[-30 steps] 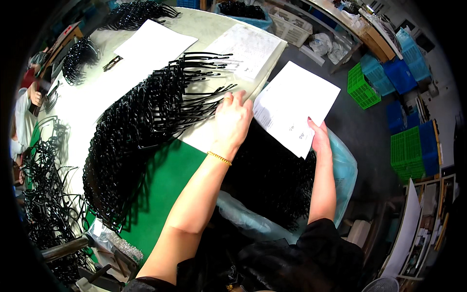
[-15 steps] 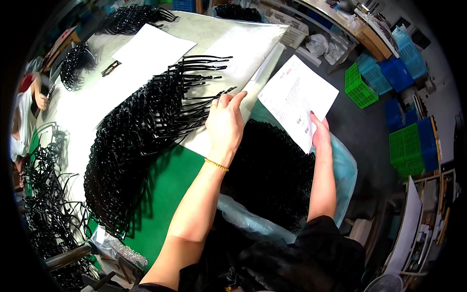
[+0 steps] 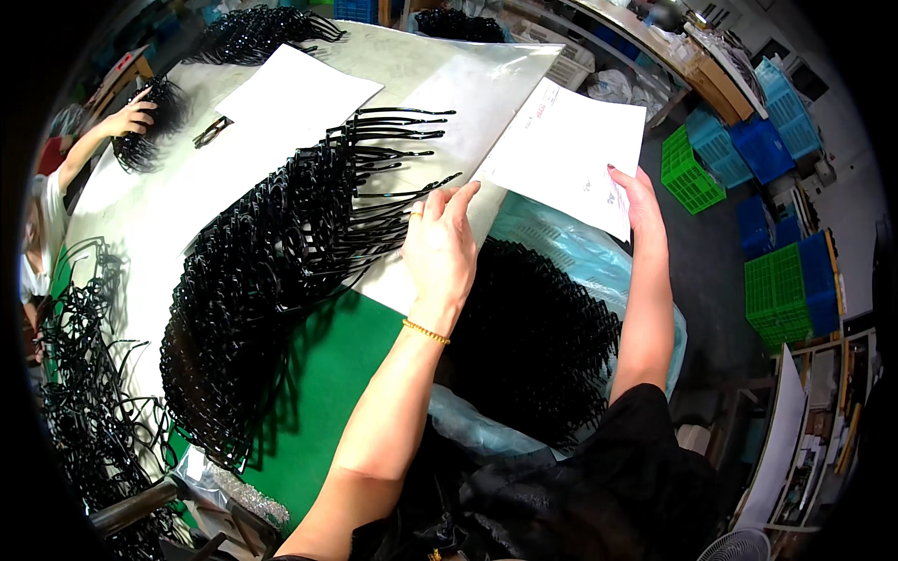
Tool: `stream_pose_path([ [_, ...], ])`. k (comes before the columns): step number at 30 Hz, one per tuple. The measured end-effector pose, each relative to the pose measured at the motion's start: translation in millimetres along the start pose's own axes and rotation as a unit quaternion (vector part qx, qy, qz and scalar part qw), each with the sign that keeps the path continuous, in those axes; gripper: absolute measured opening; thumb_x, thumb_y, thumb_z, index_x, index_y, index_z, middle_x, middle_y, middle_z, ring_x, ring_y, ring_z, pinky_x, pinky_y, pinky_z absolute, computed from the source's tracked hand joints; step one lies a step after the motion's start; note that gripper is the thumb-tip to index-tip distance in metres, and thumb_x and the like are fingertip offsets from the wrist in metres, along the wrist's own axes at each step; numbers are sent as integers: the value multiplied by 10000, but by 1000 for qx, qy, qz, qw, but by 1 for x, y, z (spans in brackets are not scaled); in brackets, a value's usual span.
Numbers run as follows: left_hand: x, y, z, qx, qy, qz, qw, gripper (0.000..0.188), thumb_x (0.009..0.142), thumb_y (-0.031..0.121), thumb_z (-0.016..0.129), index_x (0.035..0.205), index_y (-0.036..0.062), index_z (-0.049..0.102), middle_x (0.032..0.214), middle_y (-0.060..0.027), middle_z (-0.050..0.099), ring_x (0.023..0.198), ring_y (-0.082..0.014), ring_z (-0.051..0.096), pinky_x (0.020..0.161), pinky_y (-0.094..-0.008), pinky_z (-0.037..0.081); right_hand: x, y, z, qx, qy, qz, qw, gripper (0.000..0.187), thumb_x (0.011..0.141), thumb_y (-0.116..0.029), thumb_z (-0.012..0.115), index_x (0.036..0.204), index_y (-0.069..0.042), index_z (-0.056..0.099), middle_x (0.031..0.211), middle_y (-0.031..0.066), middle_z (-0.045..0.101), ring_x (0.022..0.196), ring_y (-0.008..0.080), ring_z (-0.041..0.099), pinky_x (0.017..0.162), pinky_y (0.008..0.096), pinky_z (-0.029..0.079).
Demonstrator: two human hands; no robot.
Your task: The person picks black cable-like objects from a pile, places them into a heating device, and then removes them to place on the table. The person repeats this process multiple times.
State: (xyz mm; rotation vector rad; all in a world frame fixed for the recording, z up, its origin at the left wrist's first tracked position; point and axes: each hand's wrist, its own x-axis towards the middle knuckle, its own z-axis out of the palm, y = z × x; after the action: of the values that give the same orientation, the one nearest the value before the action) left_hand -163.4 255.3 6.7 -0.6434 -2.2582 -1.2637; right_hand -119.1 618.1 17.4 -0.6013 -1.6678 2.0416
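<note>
Paper sheet (image 3: pixel 566 150) grasped at its right edge by the right hand (image 3: pixel 644 201), left corner close to the left hand (image 3: pixel 440 248) (fingers bent, whether gripping anything I cannot tell), 1 pile of black frames (image 3: pixel 253 271) just left of that hand.

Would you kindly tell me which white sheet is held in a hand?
The printed sheet gripped by the right hand; the blank-looking sheet lies untouched on the table.

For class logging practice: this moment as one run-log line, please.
left hand: beside black frames | right hand: holding white sheet | co-worker's hand: at small black pile
</note>
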Motion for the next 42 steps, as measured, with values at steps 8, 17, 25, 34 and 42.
stream_pose_path([
  [8, 1, 2, 0, -7, 5, -7, 1000, 264, 929, 47, 602, 1137, 157, 723, 1041, -20, 684, 878, -255, 624, 800, -354, 528, 63, 34, 56, -57, 1, -58, 997, 439, 890, 36, 611, 1320, 67, 524, 1238, 182, 656, 1110, 294, 656, 937, 392, 523],
  [17, -2, 7, 6, 34, -60, 38, 997, 326, 824, 14, 612, 1071, 183, 742, 1001, -27, 656, 921, -268, 621, 779, -375, 561, 117, 65, 89, -45, -61, 2, 997, 429, 920, -130, 702, 1301, 32, 592, 1192, 129, 691, 1064, 261, 677, 895, 387, 553],
  [25, 8, 2, 4, 29, -89, 37, 995, 319, 818, 37, 626, 1062, 208, 738, 974, -17, 634, 899, -244, 630, 749, -362, 573, 117, 52, 107, -43, -40, 63, 996, 412, 970, -69, 506, 1341, 109, 510, 1280, 199, 628, 1125, 328, 650, 951, 456, 531],
  [34, 8, 6, 6, 0, -39, 30, 999, 454, 745, 8, 611, 1185, 108, 664, 912, -69, 603, 853, -267, 631, 690, -382, 563, 147, 77, 110, -32, -55, -1, 998, 436, 991, -89, 592, 1391, 50, 490, 1338, 153, 607, 1189, 285, 610, 1013, 424, 501],
  [42, 3, 7, 5, -34, -57, 9, 998, 345, 724, 8, 634, 1063, 53, 678, 943, -84, 614, 840, -285, 639, 698, -379, 566, 146, 74, 79, -22, -90, 59, 994, 468, 1017, -165, 589, 1398, 78, 467, 1386, 156, 574, 1254, 283, 573, 1075, 419, 462],
])
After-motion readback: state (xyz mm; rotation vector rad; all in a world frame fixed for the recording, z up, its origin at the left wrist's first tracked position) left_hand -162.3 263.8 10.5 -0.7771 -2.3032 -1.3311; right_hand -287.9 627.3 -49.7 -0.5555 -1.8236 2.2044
